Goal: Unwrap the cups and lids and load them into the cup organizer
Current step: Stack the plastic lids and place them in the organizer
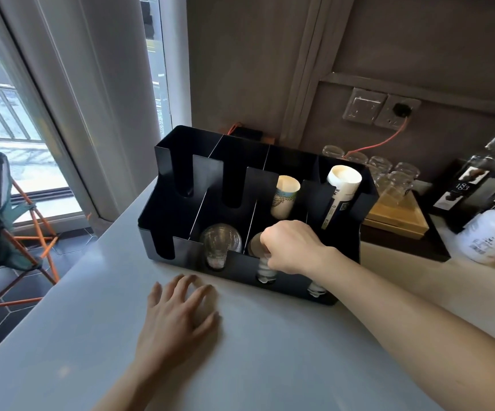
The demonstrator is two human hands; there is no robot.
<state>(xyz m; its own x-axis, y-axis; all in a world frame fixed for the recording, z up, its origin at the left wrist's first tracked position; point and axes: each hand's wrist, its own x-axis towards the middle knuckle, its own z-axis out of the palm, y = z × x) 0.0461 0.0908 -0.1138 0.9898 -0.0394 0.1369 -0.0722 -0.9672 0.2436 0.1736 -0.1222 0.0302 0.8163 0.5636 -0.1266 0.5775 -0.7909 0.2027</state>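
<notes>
A black cup organizer (178, 209) stands on the white counter. Two stacks of paper cups lean in its rear slots: a green-printed stack (284, 197) and a taller white stack (339, 191). A stack of clear lids (221, 243) lies in a front compartment. My right hand (292, 247) reaches into the neighbouring front compartment, its fingers closed on a stack of lids (265, 269) there. More lids (316, 289) show through the front slot further right. My left hand (181, 315) rests flat on the counter before the organizer, fingers spread, holding nothing.
A dark tray (403, 241) behind the organizer holds upturned glasses (394, 179) and a wooden box (394, 218). Bottles (477, 185) stand at the far right. An orange cable (388, 137) runs from a wall socket. A folding chair (0, 221) stands at the window on the left.
</notes>
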